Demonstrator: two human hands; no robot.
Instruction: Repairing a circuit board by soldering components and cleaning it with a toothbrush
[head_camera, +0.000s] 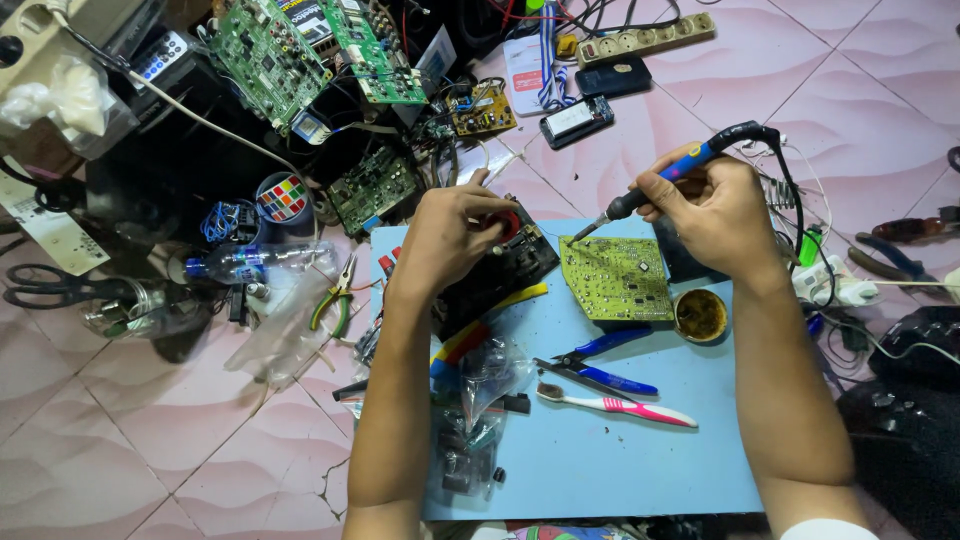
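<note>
My right hand (718, 212) grips a soldering iron (668, 178) with a blue and black handle. Its tip points down-left, just above the top left corner of a green circuit board (618, 278) lying on the light blue mat (620, 450). My left hand (452, 232) is closed around a small red and black part (508, 224) on top of a black device (500, 272) at the mat's left side. What exactly the fingers pinch is hidden.
A round tin of flux (701, 315), blue-handled cutters (600, 370) and a pink-and-white toothbrush (625, 405) lie on the mat. Green-handled pliers (335, 298), a plastic bottle (250, 264), scissors (45, 285), several circuit boards (275, 60), a power strip (645, 38) and cables crowd the pink tiled floor.
</note>
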